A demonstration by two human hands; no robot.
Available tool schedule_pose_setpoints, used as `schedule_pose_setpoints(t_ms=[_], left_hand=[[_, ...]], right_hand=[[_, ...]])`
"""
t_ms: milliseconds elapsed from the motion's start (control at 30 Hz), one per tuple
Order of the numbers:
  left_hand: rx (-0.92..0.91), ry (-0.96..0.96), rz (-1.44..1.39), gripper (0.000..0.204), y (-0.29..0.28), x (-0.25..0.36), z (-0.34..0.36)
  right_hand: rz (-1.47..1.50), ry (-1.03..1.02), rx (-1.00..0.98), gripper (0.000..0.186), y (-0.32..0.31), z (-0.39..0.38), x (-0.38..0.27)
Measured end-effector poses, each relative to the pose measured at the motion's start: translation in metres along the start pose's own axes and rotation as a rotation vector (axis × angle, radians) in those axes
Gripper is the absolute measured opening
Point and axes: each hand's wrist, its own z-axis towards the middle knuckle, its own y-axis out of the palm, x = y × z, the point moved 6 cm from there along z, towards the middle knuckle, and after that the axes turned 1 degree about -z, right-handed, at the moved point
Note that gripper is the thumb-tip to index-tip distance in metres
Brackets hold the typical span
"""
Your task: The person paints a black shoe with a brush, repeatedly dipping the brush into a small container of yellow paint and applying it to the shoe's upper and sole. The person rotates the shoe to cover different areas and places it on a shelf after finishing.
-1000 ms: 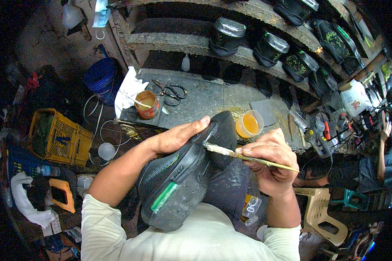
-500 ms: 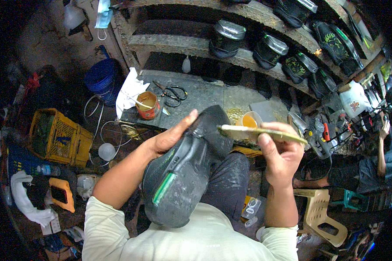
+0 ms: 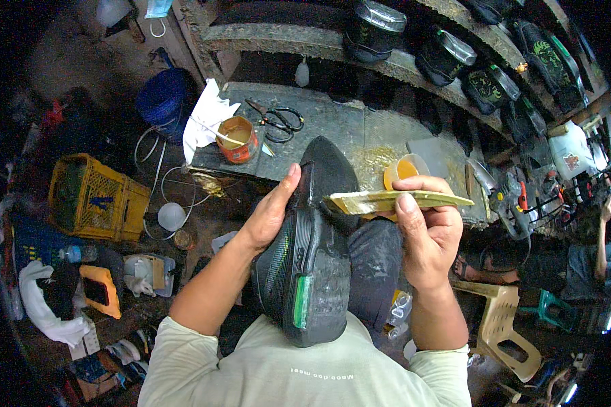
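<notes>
A black shoe with a bright green strip on its side stands nearly lengthwise in front of my chest. My left hand grips it from the left, thumb along its far part and the other fingers mostly hidden behind it. In my right hand is a flat yellow-green stick, pinched between thumb and fingers. The stick's wider, pale-smeared end lies over the shoe's right side; whether it touches cannot be told. Just beyond my right fingers is a clear cup of orange-yellow liquid.
On the dark bench are a red can of tan liquid and black-handled scissors. Shelves hold several black shoes. A yellow crate stands left, a beige chair right. Another person's arm shows at far right.
The shoe has turned more upright, its near end swinging right. My right hand and the stick have shifted slightly left, the stick now over the shoe. The whole view has shifted a little.
</notes>
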Motion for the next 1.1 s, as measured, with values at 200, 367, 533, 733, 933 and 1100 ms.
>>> schedule_pose_setpoints(t_ms=[200, 367, 533, 733, 933, 1100], left_hand=[[0.003, 0.007, 0.038, 0.075, 0.01, 0.014, -0.004], [0.033, 0.051, 0.024, 0.065, 0.014, 0.021, -0.005], [-0.024, 0.053, -0.019, 0.064, 0.021, 0.026, -0.01], [-0.018, 0.041, -0.04, 0.063, 0.027, 0.029, -0.013], [-0.012, 0.066, 0.024, 0.063, 0.027, 0.033, -0.015], [-0.002, 0.064, 0.018, 0.064, 0.024, 0.031, -0.014]], right_hand=[[-0.077, -0.083, -0.027, 0.021, 0.001, 0.001, -0.008], [-0.112, -0.079, -0.054, 0.023, 0.004, 0.003, -0.006], [-0.172, -0.103, -0.057, 0.022, 0.002, 0.003, -0.008], [-0.229, -0.146, -0.053, 0.021, -0.001, 0.001, -0.015], [-0.203, -0.156, -0.054, 0.021, -0.002, -0.003, -0.018], [-0.187, -0.138, -0.066, 0.021, -0.003, -0.005, -0.018]])
